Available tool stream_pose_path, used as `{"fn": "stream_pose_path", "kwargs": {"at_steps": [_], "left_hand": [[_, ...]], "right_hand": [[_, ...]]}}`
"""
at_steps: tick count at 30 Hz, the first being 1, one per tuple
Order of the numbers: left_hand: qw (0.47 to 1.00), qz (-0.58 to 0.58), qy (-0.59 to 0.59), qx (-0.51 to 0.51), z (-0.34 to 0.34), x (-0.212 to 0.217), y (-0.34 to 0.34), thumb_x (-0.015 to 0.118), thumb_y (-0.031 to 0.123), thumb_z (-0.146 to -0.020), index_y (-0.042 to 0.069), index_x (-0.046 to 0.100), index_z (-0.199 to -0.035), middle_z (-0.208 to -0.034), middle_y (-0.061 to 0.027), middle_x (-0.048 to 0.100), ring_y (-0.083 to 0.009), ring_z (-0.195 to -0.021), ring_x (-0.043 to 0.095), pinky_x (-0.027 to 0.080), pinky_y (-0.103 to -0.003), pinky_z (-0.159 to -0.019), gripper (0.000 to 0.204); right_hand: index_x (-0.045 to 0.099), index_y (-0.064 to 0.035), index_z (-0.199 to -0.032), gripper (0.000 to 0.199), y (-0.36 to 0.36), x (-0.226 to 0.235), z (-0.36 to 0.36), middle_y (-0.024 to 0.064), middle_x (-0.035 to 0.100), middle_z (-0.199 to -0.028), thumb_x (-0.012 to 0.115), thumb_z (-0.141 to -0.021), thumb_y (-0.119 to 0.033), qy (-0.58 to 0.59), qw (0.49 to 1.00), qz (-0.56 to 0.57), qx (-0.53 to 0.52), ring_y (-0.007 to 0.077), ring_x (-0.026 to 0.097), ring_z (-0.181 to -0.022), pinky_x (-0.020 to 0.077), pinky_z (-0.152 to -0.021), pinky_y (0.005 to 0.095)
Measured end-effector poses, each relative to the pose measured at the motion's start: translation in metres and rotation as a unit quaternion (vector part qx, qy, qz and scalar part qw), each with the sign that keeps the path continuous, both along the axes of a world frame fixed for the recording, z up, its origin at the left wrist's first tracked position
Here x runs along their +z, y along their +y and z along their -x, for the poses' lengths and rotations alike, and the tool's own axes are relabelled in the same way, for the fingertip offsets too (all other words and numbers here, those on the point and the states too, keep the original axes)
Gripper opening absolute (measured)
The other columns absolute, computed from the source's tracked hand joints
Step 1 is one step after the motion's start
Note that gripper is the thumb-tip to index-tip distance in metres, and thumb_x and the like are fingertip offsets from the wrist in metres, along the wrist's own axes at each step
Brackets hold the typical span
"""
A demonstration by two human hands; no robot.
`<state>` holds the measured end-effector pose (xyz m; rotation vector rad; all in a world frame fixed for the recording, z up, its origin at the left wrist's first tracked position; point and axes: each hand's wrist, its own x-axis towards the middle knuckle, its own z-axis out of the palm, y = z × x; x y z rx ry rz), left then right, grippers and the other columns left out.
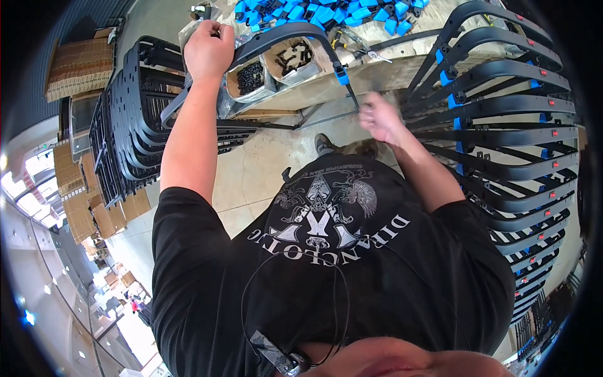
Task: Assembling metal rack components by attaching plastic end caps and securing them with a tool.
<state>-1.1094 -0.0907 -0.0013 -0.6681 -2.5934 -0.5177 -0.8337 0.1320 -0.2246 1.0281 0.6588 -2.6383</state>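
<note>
My left hand (207,50) reaches up and grips the top of a curved black frame part (282,32) that arches over the edge of the workbench and carries a blue clip (341,76) at its right end. My right hand (380,118) hangs lower, blurred, fingers curled, close to the stack of black frames on the right; whether it holds anything is unclear. I wear a black printed shirt.
Small boxes of black fasteners (251,76) and parts (292,58) sit on the workbench. Blue plastic clips (326,12) lie in a heap at the back. Stacked black frames (502,125) stand at right, stacked black panels (135,119) at left, cardboard boxes (78,66) far left.
</note>
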Motion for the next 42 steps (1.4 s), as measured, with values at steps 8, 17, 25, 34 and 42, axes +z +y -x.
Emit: {"fn": "stream_pose_path", "kwargs": {"at_steps": [8, 17, 25, 34, 42], "left_hand": [[1.0, 0.0, -0.011, -0.016, 0.008, -0.004, -0.003, 0.062, 0.035, -0.086, 0.009, 0.071, -0.09, -0.084, -0.0124, 0.073, -0.0346, -0.083, 0.07, 0.054, -0.044, -0.076, 0.028], [1.0, 0.015, -0.011, -0.01, 0.01, -0.004, -0.003, 0.061, 0.036, -0.086, 0.009, 0.071, -0.09, -0.085, -0.0123, 0.074, -0.0357, -0.084, 0.07, 0.055, -0.045, -0.077, 0.029], [1.0, 0.008, -0.014, -0.011, 0.01, -0.002, -0.001, 0.061, 0.034, -0.084, 0.009, 0.071, -0.088, -0.083, -0.0121, 0.073, -0.035, -0.082, 0.07, 0.055, -0.044, -0.076, 0.027], [0.999, 0.026, -0.048, 0.004, 0.015, -0.003, -0.008, 0.061, 0.036, -0.085, 0.01, 0.072, -0.091, -0.086, -0.0125, 0.074, -0.0356, -0.085, 0.07, 0.055, -0.044, -0.078, 0.029], [0.997, 0.058, -0.048, 0.004, 0.018, -0.005, -0.009, 0.06, 0.039, -0.086, 0.01, 0.072, -0.094, -0.087, -0.0101, 0.074, -0.0337, -0.086, 0.07, 0.055, -0.042, -0.078, 0.032]], "right_hand": [[0.044, -0.0139, -0.074, 0.023, 0.021, 0.019, 0.0, -0.0041, 0.036, -0.057, 0.054, -0.094, -0.02, 0.06, 0.991, -0.117, -0.033, 0.0089, 0.031, -0.043, 0.0224, -0.04, 0.0277], [0.062, -0.0017, -0.097, 0.02, -0.011, 0.041, 0.042, 0.0079, 0.062, -0.08, 0.059, -0.089, -0.02, 0.018, 0.833, -0.522, 0.184, 0.0214, 0.055, -0.066, 0.0455, -0.06, 0.0366], [0.061, -0.004, -0.095, 0.019, 0.051, -0.054, 0.008, 0.0038, 0.054, -0.068, 0.058, -0.088, -0.021, -0.1, 0.993, -0.01, -0.065, 0.0197, 0.049, -0.058, 0.0398, -0.054, 0.038], [0.051, -0.0101, -0.078, 0.017, 0.007, 0.002, 0.035, -0.0008, 0.045, -0.062, 0.06, -0.087, -0.022, 0.053, 0.894, -0.43, 0.116, 0.0107, 0.041, -0.049, 0.0293, -0.042, 0.0301], [0.052, -0.0082, -0.071, 0.022, -0.011, 0.005, 0.048, 0.0, 0.048, -0.061, 0.059, -0.087, -0.022, -0.061, 0.974, -0.198, 0.09, 0.0118, 0.043, -0.05, 0.029, -0.041, 0.034]]}}
